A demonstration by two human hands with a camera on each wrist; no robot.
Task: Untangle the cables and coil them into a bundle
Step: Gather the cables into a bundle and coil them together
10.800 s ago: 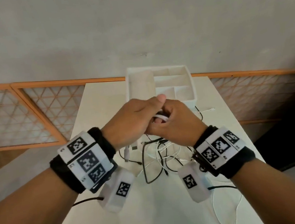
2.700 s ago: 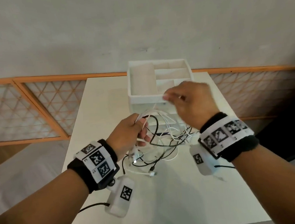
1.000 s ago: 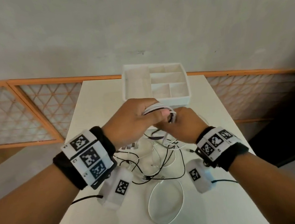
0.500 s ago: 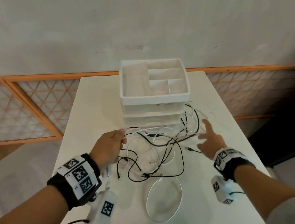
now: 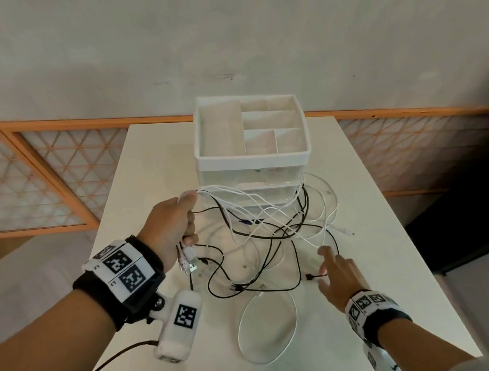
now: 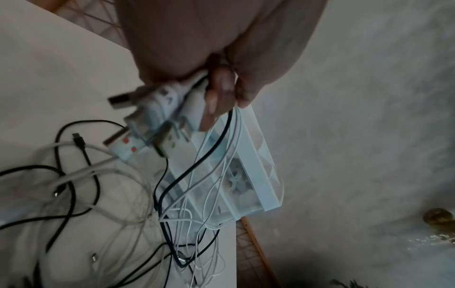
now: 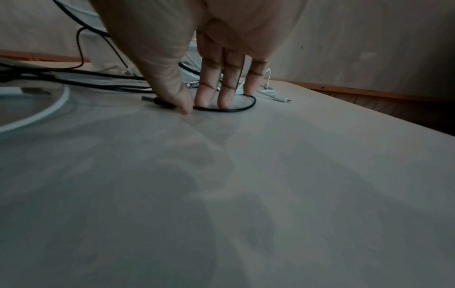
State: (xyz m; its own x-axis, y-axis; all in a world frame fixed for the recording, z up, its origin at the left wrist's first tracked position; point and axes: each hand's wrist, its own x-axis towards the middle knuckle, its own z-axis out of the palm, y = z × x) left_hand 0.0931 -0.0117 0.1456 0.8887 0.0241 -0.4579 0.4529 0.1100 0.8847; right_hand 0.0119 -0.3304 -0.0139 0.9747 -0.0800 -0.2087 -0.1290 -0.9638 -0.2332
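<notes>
A tangle of black and white cables (image 5: 272,228) lies on the white table (image 5: 150,171) in front of the organizer. My left hand (image 5: 187,219) is raised at the left of it. It grips several cables near their ends, and the USB plugs (image 5: 189,260) hang below the fist; the left wrist view shows the same plugs (image 6: 152,120) sticking out of the fingers. My right hand (image 5: 322,268) reaches down at the front right, fingers straight. In the right wrist view its fingertips (image 7: 202,99) and thumb touch the table around a black cable end (image 7: 160,101).
A white compartment organizer (image 5: 252,157) with clear drawers stands behind the tangle, and some cables loop around its front right corner. A loose white cable loop (image 5: 267,326) lies near the front. The table's right edge (image 5: 394,229) is close to my right hand.
The hands, joined over the cables a second ago, have parted. My left hand keeps its cables and has risen; my right hand has come nearer and lower, onto the black cable end.
</notes>
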